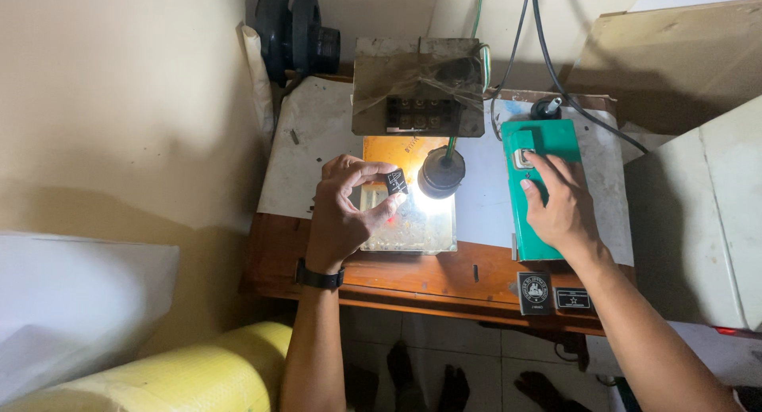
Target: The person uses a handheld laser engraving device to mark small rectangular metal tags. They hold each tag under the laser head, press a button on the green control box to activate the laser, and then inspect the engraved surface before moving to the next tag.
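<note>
My left hand [345, 209] pinches a small black rectangular tag [396, 181] between thumb and fingers, held above a lit glass plate [413, 229]. A black round lamp head [441, 172] hangs just right of the tag and shines down on the plate. My right hand [559, 206] lies flat on a green box [540, 142], its fingertips next to a small white switch [524, 158] on the box top. A black watch sits on my left wrist [319, 277].
Two more black tags [536, 291] lie at the wooden table's [413, 277] front edge. A metal bracket with a terminal block [418, 86] stands behind the plate. Cables run up the wall. A yellow roll [190, 372] lies lower left, a grey cabinet [706, 213] at right.
</note>
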